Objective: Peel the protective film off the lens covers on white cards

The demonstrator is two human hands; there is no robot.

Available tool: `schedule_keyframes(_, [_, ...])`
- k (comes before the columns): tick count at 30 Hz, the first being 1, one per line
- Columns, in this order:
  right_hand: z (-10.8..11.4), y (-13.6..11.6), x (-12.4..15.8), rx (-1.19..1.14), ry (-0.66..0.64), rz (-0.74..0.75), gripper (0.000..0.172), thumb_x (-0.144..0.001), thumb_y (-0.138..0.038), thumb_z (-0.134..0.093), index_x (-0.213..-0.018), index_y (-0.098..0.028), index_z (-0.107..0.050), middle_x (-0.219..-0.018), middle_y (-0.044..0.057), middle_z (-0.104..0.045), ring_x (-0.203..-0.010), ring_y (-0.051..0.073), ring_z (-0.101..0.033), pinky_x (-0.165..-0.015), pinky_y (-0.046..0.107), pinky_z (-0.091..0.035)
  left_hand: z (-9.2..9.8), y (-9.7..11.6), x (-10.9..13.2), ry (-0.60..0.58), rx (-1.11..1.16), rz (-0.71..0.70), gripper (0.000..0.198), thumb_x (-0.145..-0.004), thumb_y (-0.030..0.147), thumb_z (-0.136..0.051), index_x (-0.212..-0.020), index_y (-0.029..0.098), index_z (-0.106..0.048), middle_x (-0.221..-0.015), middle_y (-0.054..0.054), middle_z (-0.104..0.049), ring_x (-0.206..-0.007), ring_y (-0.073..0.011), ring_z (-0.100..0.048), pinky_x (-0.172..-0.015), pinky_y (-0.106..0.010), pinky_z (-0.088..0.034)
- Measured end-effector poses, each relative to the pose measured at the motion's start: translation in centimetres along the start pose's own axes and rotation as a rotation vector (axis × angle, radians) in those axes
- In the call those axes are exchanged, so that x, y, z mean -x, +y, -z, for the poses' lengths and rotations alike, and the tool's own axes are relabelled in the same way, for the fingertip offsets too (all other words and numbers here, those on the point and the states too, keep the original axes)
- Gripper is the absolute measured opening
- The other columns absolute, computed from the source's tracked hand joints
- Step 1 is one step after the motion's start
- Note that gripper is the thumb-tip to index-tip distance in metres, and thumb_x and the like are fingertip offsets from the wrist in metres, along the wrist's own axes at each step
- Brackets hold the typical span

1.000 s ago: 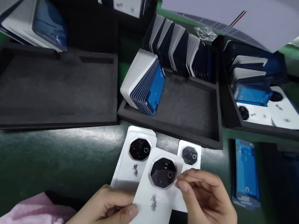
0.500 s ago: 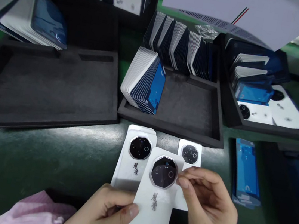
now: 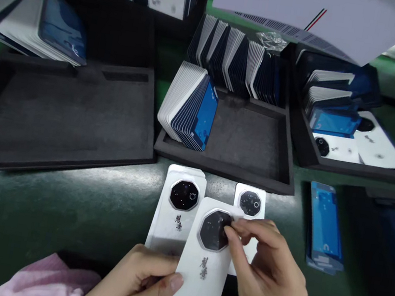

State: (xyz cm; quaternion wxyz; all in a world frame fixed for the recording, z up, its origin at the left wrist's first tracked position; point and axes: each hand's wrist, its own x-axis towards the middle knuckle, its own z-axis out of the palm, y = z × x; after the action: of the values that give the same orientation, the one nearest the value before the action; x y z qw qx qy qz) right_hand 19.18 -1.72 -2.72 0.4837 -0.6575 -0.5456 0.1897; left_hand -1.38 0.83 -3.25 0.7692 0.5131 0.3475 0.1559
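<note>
My left hand (image 3: 142,279) grips a white phone back cover (image 3: 192,287) by its left edge, thumb on top. The cover has a dark octagonal camera window (image 3: 212,230) and dark lettering below it. At the right side of that window, the thumb and forefinger of my right hand (image 3: 269,274) are pinched together; whatever lies between the fingertips is too small to make out. Beneath and to the left is a small stack of similar white covers (image 3: 165,233). Another white cover (image 3: 250,192), partly hidden by my right hand, lies to the right.
A black tray (image 3: 224,170) ahead holds fanned white and blue panels (image 3: 189,106). Another black tray (image 3: 64,112) stands left, with leaning panels (image 3: 34,17) behind. To the right are a tray of mixed covers (image 3: 378,141) and a blue panel stack (image 3: 326,223).
My right fingertips have moved left, from the camera window's edge onto its right part. The left hand's grip on the cover stays the same.
</note>
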Motion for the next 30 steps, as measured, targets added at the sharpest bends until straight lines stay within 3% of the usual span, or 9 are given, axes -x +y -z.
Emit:
schedule_keyframes(2, [0.0, 0.3, -0.2, 0.116, 0.041, 0.004, 0.033, -0.085, -0.012, -0.078, -0.113, -0.028, -0.070, -0.095, 0.000, -0.063, -0.071, 0.012, -0.055, -0.065, 0.028, -0.050, 0.0, -0.1, 0.0, 0.010, -0.016, 0.002, 0.046, -0.105, 0.042, -0.047, -0.065, 0.022, -0.038, -0.060, 0.005, -0.031, -0.054, -0.0115, -0.030, -0.050, -0.028, -0.023])
schedule_keyframes(5, [0.3, 0.5, -0.6, 0.086, 0.066, -0.197, 0.035, -0.089, -0.028, -0.077, -0.122, -0.031, -0.066, -0.093, -0.001, -0.060, -0.065, 0.011, -0.053, -0.058, 0.024, -0.050, 0.1, -0.1, 0.0, 0.034, -0.017, 0.009, 0.047, -0.105, 0.043, -0.049, -0.065, 0.021, -0.040, -0.061, 0.005, -0.033, -0.056, -0.0117, -0.031, -0.052, -0.028, -0.024])
schedule_keyframes(8, [1.3, 0.6, -0.9, -0.162, -0.265, -0.404, 0.026, -0.093, -0.037, -0.072, -0.117, -0.029, -0.070, -0.077, -0.002, -0.063, -0.066, 0.015, -0.060, -0.058, 0.024, -0.054, 0.2, 0.0, 0.2, 0.032, 0.022, 0.017, 0.049, -0.105, 0.046, -0.051, -0.065, 0.018, -0.053, -0.062, 0.004, -0.035, -0.057, -0.0113, -0.033, -0.053, -0.025, -0.027])
schedule_keyframes(10, [2.4, 0.9, -1.3, -0.230, -0.375, -0.486, 0.025, -0.090, -0.040, -0.074, -0.111, -0.026, -0.074, -0.079, 0.001, -0.070, -0.068, 0.017, -0.065, -0.060, 0.027, -0.057, 0.3, -0.1, 0.4, 0.028, 0.070, 0.048, 0.044, -0.104, 0.049, -0.055, -0.080, 0.017, -0.073, -0.064, 0.002, -0.049, -0.059, -0.0122, -0.045, -0.056, -0.022, -0.038])
schedule_keyframes(14, [5.4, 2.5, -2.7, -0.069, -0.103, -0.577, 0.042, -0.083, -0.055, -0.077, -0.111, -0.024, -0.077, -0.080, 0.005, -0.077, -0.070, 0.023, -0.073, -0.055, 0.029, -0.057, 0.2, -0.5, 0.6, 0.109, 0.179, 0.046, 0.035, -0.103, 0.050, -0.059, -0.125, 0.032, -0.079, -0.104, -0.008, -0.079, -0.070, -0.0146, -0.066, -0.065, -0.023, -0.061])
schedule_keyframes(19, [7.3, 5.6, -3.9, 0.283, -0.133, -0.571, 0.050, -0.073, -0.066, -0.075, -0.093, -0.021, -0.080, -0.064, 0.004, -0.070, -0.058, 0.025, -0.066, -0.050, 0.033, -0.049, 0.2, -0.6, 0.4, 0.321, 0.241, -0.027, 0.031, -0.099, 0.050, -0.065, -0.107, 0.028, -0.085, -0.090, -0.005, -0.078, -0.057, -0.0103, -0.063, -0.047, -0.013, -0.055])
schedule_keyframes(22, [6.7, 6.3, -3.8, 0.454, 0.000, -0.512, 0.055, -0.069, -0.067, -0.076, -0.099, -0.021, -0.077, -0.082, 0.009, -0.073, -0.057, 0.021, -0.057, -0.053, 0.034, -0.043, 1.1, -0.3, 0.6, 0.465, 0.157, -0.086, 0.022, -0.103, 0.035, -0.064, -0.102, 0.029, -0.085, -0.094, -0.002, -0.080, -0.064, -0.0114, -0.072, -0.063, -0.017, -0.061])
schedule_keyframes(25, [4.9, 5.2, -3.2, 0.538, 0.097, -0.441, 0.060, -0.074, -0.070, -0.072, -0.106, -0.019, -0.072, -0.100, 0.013, -0.068, -0.062, 0.020, -0.053, -0.057, 0.035, -0.042, 2.5, 0.0, 0.8, 0.600, 0.011, -0.178, 0.025, -0.104, 0.025, -0.060, -0.100, 0.030, -0.084, -0.124, -0.002, -0.076, -0.113, -0.0221, -0.073, -0.094, -0.023, -0.061])
schedule_keyframes(30, [-0.7, 1.6, -1.1, 0.337, -0.261, -0.381, 0.037, -0.076, -0.062, -0.077, -0.085, -0.026, -0.072, -0.071, 0.000, -0.068, -0.055, 0.016, -0.053, -0.054, 0.028, -0.043, 3.5, -0.4, 0.4, 0.601, -0.006, -0.228, 0.026, -0.105, 0.023, -0.057, -0.109, 0.034, -0.080, -0.138, -0.003, -0.065, -0.134, -0.0236, -0.061, -0.104, -0.023, -0.056])
